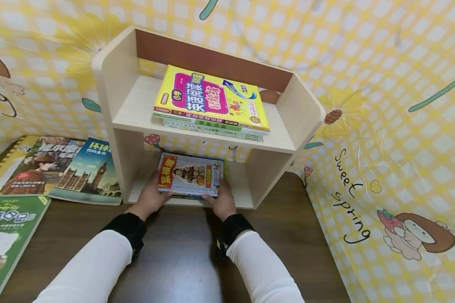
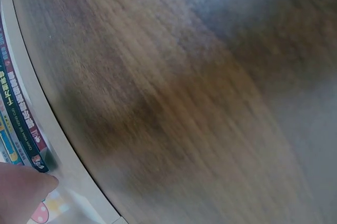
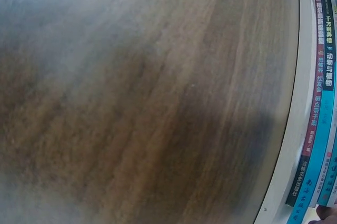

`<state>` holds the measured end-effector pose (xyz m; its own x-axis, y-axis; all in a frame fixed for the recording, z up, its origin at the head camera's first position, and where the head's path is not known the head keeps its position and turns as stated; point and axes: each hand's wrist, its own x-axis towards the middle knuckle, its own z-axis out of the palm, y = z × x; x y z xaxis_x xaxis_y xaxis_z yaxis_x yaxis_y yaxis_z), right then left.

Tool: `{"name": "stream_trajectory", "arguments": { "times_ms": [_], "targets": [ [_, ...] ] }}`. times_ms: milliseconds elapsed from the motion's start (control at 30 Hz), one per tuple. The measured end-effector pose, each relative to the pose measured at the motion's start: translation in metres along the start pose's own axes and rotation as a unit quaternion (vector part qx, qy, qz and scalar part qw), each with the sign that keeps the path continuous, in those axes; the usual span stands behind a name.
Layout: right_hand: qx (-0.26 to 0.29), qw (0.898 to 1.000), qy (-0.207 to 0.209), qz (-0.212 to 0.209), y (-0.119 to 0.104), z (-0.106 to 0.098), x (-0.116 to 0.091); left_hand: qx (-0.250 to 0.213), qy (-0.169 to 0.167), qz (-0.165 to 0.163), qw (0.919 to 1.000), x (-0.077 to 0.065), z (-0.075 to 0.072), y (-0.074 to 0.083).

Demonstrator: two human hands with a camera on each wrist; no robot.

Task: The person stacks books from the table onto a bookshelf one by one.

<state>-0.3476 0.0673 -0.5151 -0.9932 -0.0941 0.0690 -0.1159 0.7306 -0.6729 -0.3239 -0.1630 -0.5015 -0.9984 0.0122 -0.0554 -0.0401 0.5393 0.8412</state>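
Observation:
A stack of books (image 1: 189, 176) lies flat on the lower level of a small pale wooden bookshelf (image 1: 115, 164). Its top book has a red and white cover with cartoon figures. My left hand (image 1: 149, 195) holds the stack's left side, thumb at the front corner. On the right side my right hand (image 1: 223, 200) holds it the same way. The left wrist view shows a digit (image 2: 23, 190) beside the book spines (image 2: 18, 103). Several spines (image 3: 318, 97) face out in the right wrist view, just above the shelf's front edge. Most fingers are hidden.
A second stack of books (image 1: 212, 99), yellow on top, lies on the upper shelf. Left of the bookshelf lie a blue book (image 1: 92, 168), a book with a hatted figure (image 1: 41, 168) and a green book (image 1: 11, 244). Patterned yellow cloth (image 1: 364, 147) covers the walls around the brown table (image 1: 288, 235).

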Motion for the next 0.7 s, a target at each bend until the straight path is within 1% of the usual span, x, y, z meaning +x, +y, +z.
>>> {"name": "stream_trajectory", "arguments": {
  "times_ms": [67,167,300,433,500,567,667,700],
  "targets": [
    [0.003,1.0,-0.005,0.001,-0.002,0.0,0.0,0.0,0.001,-0.005,1.0,-0.001,-0.001,0.0],
    [0.009,1.0,-0.006,0.006,-0.004,-0.001,-0.002,-0.001,0.004,-0.001,1.0,-0.001,-0.001,0.001],
    [0.017,1.0,0.006,0.001,-0.006,-0.003,-0.006,-0.001,0.015,0.008,0.9999,-0.003,0.0,0.004],
    [0.03,0.999,0.023,-0.015,-0.004,-0.002,-0.012,0.001,0.029,0.013,0.9995,-0.008,0.002,0.006],
    [0.035,0.999,0.028,-0.018,-0.005,-0.002,-0.017,0.001,0.036,0.023,0.9991,-0.011,0.003,0.005],
    [0.044,0.998,0.028,-0.02,-0.008,-0.003,-0.025,-0.002,0.04,0.04,0.9984,-0.017,0.002,0.003],
    [0.06,0.998,0.013,-0.02,-0.014,-0.01,-0.042,0.005,0.037,0.06,0.9975,-0.029,-0.002,-0.002],
    [0.068,0.998,0.004,-0.017,-0.016,-0.013,-0.048,0.01,0.033,0.061,0.9975,-0.033,-0.003,-0.004]
  ]
}}
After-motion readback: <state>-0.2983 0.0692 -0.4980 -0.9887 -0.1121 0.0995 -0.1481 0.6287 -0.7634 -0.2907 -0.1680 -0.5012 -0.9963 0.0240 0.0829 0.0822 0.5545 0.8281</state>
